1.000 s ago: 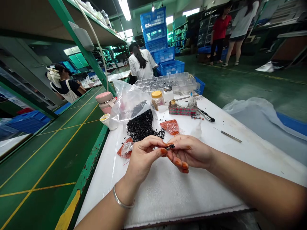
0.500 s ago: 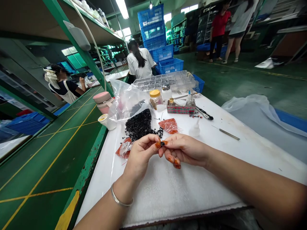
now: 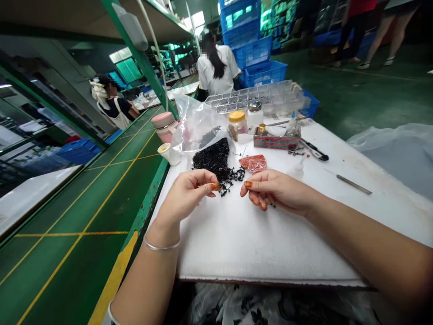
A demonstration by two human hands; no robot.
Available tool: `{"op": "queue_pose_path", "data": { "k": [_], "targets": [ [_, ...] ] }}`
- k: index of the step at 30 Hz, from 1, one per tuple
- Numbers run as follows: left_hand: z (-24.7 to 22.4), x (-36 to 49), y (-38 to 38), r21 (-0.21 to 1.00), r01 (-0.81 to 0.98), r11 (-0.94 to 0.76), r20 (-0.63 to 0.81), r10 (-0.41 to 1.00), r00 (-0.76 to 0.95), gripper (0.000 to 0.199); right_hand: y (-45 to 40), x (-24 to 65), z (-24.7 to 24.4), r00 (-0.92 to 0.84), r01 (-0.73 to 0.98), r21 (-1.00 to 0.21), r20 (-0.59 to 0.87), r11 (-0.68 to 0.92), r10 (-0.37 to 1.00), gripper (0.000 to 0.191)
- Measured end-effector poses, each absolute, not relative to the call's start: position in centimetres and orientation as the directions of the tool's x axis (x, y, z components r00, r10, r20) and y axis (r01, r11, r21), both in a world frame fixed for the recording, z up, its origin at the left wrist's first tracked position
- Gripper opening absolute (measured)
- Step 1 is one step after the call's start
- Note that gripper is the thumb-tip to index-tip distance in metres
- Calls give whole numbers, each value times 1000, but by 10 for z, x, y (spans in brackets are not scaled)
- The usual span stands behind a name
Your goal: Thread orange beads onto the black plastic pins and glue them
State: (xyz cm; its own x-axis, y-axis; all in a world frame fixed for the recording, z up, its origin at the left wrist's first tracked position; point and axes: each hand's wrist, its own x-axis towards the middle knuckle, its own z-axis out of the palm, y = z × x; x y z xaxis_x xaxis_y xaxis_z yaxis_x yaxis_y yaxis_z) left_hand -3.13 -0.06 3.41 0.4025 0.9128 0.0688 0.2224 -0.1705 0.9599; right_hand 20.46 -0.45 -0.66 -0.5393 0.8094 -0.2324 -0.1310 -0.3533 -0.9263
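Observation:
My left hand [image 3: 192, 192] is closed in a pinch over the white table [image 3: 270, 253], at the near edge of a pile of small black parts [image 3: 211, 158]. Whatever it holds is too small to make out. To its right, apart from it, my right hand [image 3: 275, 192] also has thumb and forefinger together, with its other fingers curled; a tiny dark piece shows under them, and what the pinch holds is hidden. The black pile spills from a clear plastic bag [image 3: 198, 122]. A bag of orange-red pieces [image 3: 253, 164] lies just behind my right hand.
Behind are a yellow-lidded jar [image 3: 237, 125], a patterned box [image 3: 276, 139], a divided clear tray [image 3: 257, 97] and a pink cup [image 3: 164, 125]. A cutter [image 3: 314, 149] and thin metal tool [image 3: 353, 183] lie right. A green belt [image 3: 101, 198] runs left; a person in white [image 3: 218, 67] sits beyond.
My hands have moved apart; they were together around a small black part. The view has shifted, and the orange-red packet near my left hand no longer shows.

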Motion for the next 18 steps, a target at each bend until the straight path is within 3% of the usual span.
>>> {"op": "queue_pose_path", "data": {
  "k": [3, 6, 8, 11, 18],
  "targets": [
    [47, -44, -18, 650, 613, -450, 52, 830, 555, 15, -2, 209, -7, -528, -86, -942, -234, -326, 816, 27],
    [42, -44, -37, 324, 736, -594, -39, 769, 638, 24, -2, 211, -7, -538, -37, -957, -223, -287, 813, 26],
    [34, -40, -45, 207, 750, -628, -73, 755, 652, 23, -3, 211, -7, -557, -5, -967, -210, -256, 804, 28],
    [22, -40, -47, 204, 746, -634, -102, 744, 660, 21, -5, 211, -7, -580, 25, -977, -187, -212, 793, 29],
    [8, -55, -45, 514, 717, -471, -57, 815, 577, 20, -1, 216, -8, -562, 21, -984, -157, -176, 812, 31]
  ]
}}
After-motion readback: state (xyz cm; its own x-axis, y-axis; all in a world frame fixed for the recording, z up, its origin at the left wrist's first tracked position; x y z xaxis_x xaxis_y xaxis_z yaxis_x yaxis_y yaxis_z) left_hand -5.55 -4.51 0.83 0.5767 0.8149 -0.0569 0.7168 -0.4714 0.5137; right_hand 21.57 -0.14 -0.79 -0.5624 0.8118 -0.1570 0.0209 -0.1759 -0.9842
